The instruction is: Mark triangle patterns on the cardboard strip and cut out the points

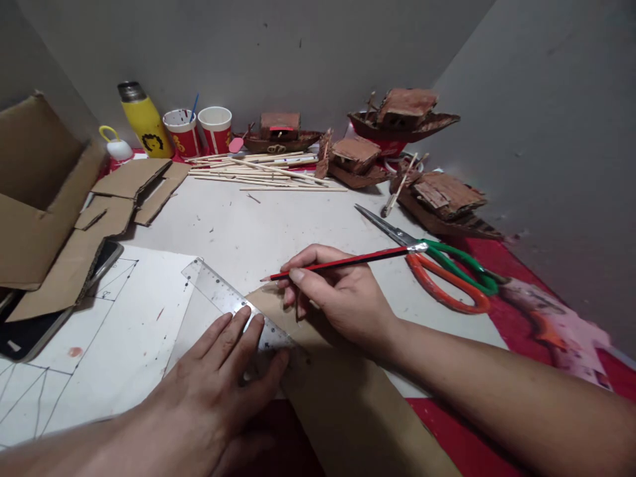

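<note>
My left hand (226, 371) lies with fingers spread, pressing a clear plastic ruler (218, 285) onto a strip of brown cardboard (348, 397). The ruler slants across the strip's far end, and its left part reaches over white paper. In my right hand (348, 298) is a red and black pencil (342, 262), pinched between thumb and fingers. Its sharpened tip points left, close above the ruler's edge; whether it touches anything I cannot tell. Just right of that hand lie scissors (442, 265) with green and orange handles.
Cardboard pieces (116, 212) and a folded cardboard box (50, 199) crowd the left, over a phone (40, 331) and a paper drawing (114, 318). Thin wooden sticks (268, 172), two paper cups (216, 126), a yellow bottle (144, 119) and several model boats (447, 199) line the back.
</note>
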`<act>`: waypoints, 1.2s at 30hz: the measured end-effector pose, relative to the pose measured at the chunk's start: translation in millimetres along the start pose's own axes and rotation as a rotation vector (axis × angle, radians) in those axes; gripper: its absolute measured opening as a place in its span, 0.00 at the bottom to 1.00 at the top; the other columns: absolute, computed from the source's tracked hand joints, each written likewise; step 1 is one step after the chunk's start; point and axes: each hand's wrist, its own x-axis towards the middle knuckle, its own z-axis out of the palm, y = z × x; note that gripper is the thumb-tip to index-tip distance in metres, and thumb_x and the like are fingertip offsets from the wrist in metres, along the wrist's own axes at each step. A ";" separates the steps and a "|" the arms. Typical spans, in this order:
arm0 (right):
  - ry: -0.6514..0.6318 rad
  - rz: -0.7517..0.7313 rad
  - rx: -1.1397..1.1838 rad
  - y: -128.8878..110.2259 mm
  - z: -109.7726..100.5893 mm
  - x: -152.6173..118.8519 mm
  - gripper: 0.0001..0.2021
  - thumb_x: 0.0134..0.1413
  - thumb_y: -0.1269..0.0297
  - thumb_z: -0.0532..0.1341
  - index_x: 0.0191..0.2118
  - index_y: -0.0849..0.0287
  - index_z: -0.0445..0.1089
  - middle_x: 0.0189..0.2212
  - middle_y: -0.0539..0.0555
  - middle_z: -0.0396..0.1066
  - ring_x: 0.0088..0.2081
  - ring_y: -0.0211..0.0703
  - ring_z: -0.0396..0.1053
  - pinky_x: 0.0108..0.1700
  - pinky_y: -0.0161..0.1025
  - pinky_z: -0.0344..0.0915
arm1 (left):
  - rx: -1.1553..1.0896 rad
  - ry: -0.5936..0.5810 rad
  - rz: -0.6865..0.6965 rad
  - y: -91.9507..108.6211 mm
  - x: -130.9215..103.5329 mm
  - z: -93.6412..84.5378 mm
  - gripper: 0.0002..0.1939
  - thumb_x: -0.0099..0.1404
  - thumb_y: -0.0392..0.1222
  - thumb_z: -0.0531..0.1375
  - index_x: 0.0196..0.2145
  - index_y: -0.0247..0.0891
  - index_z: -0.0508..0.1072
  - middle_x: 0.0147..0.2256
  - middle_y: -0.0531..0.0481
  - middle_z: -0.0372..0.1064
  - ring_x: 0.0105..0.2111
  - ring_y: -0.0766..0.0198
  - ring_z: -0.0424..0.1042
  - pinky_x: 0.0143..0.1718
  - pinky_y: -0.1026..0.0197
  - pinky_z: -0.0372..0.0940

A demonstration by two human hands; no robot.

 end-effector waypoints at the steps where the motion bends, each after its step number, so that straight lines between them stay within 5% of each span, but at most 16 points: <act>1: -0.002 0.004 -0.015 -0.3 0.4 -0.4 0.08 0.50 0.61 0.65 0.30 0.59 0.69 0.19 0.48 0.72 0.18 0.33 0.65 0.20 0.30 0.65 | 0.001 -0.001 -0.001 0.0 -0.2 0.3 0.43 0.56 0.46 0.68 0.67 0.47 0.56 0.68 0.33 0.50 0.68 0.37 0.48 0.63 0.36 0.54; 9: -0.075 0.024 -0.084 3.5 1.3 -1.1 0.05 0.51 0.63 0.63 0.30 0.57 0.68 0.20 0.48 0.72 0.19 0.34 0.65 0.22 0.31 0.64 | -0.004 -0.019 -0.005 -0.6 0.2 1.0 0.44 0.55 0.48 0.68 0.66 0.46 0.58 0.68 0.33 0.49 0.68 0.35 0.48 0.63 0.34 0.53; 20: -0.263 -0.343 -0.510 11.2 0.5 0.0 0.08 0.60 0.67 0.57 0.36 0.60 0.73 0.31 0.54 0.78 0.33 0.42 0.74 0.36 0.38 0.70 | -0.030 -0.006 0.005 -1.8 -3.6 7.3 0.45 0.56 0.47 0.67 0.68 0.46 0.55 0.70 0.35 0.45 0.69 0.36 0.43 0.64 0.35 0.53; 36: -0.307 -0.360 -0.524 13.4 1.6 3.2 0.08 0.60 0.69 0.57 0.37 0.61 0.73 0.31 0.54 0.78 0.33 0.40 0.74 0.37 0.35 0.68 | -0.042 -0.038 -0.006 -0.5 -1.1 6.4 0.47 0.54 0.48 0.69 0.67 0.45 0.55 0.69 0.34 0.46 0.69 0.35 0.43 0.65 0.35 0.50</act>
